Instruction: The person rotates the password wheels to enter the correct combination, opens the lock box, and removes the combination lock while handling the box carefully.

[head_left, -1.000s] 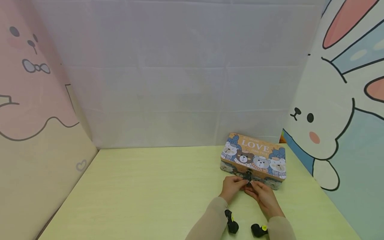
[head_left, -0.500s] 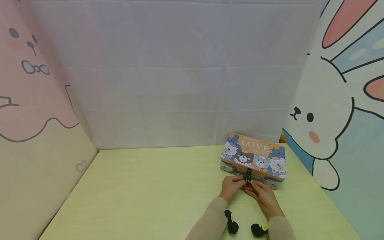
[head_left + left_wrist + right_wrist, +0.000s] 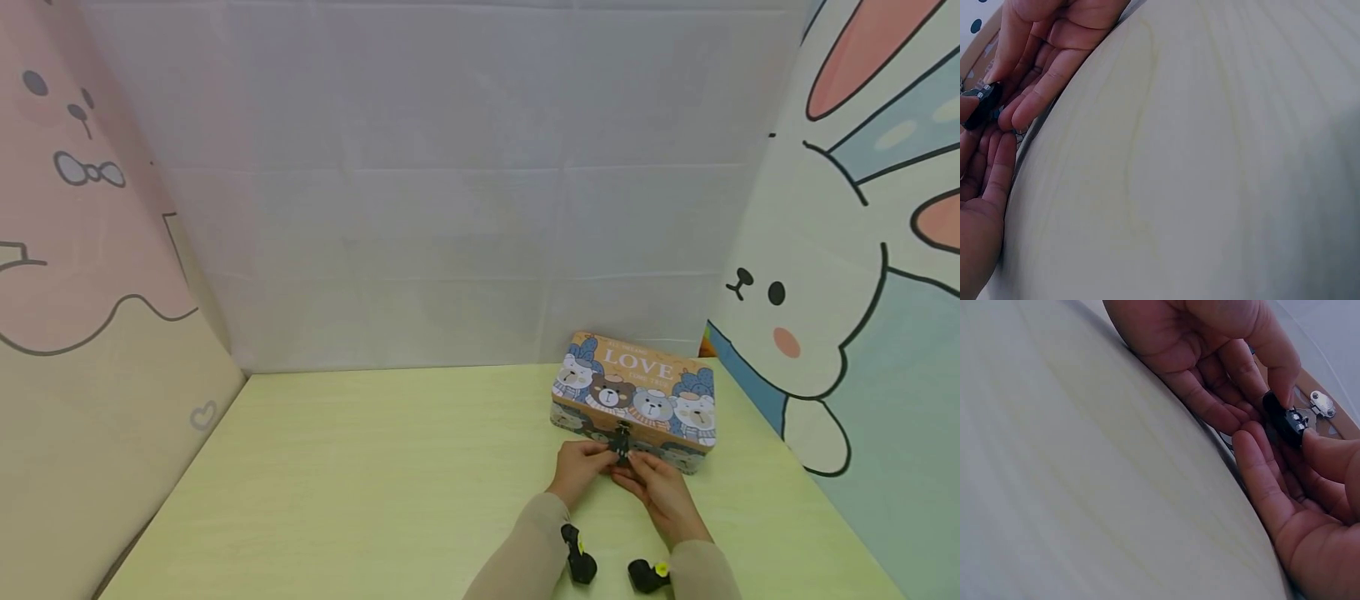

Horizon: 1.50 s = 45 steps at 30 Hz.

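Observation:
A small black padlock (image 3: 621,446) with silver number wheels hangs at the front of a tin box (image 3: 645,375) printed with bears and the word LOVE. My left hand (image 3: 579,468) pinches the padlock from the left. From the right, my right hand (image 3: 663,492) grips it between thumb and fingers. In the right wrist view the padlock (image 3: 1285,419) sits between both hands, close to the box's silver latch (image 3: 1322,404). Fingertips partly cover the padlock (image 3: 984,106) in the left wrist view. Digits on the wheels are too small to read. The box's lid is down.
The pale yellow table (image 3: 337,483) stretches left of the box. A white sheet (image 3: 450,208) stands behind it. Printed cartoon panels flank both sides, with a rabbit panel (image 3: 817,333) on the right. Two black devices with yellow parts, one left (image 3: 581,558), one right (image 3: 647,577), sit beside my sleeves.

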{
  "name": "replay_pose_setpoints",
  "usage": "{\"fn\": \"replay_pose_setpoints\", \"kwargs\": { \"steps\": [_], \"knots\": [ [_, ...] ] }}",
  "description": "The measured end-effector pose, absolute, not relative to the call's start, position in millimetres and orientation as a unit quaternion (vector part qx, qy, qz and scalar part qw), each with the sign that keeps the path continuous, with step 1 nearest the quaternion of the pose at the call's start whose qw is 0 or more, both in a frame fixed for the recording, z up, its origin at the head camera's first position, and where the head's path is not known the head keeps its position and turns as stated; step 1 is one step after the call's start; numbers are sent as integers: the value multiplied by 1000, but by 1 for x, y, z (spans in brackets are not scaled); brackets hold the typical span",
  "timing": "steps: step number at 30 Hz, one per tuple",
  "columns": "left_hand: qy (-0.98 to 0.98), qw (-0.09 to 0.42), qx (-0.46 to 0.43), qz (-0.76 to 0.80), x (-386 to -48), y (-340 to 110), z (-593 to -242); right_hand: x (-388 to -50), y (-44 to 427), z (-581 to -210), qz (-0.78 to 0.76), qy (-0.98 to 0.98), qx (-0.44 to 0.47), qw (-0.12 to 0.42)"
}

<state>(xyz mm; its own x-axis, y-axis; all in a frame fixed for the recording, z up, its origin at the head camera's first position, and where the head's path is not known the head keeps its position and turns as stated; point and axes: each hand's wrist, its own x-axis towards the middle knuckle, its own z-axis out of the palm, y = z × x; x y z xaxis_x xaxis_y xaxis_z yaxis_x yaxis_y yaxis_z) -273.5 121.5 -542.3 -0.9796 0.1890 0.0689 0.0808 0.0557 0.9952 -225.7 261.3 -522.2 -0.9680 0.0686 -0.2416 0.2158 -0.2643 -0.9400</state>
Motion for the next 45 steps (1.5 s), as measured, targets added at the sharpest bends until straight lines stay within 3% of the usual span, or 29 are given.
{"fn": "replay_pose_setpoints", "kwargs": {
  "steps": [45],
  "knots": [
    [714,31,82,695,-268,120,-538,-226,260,-519,-788,601,127,46]
  ]
}}
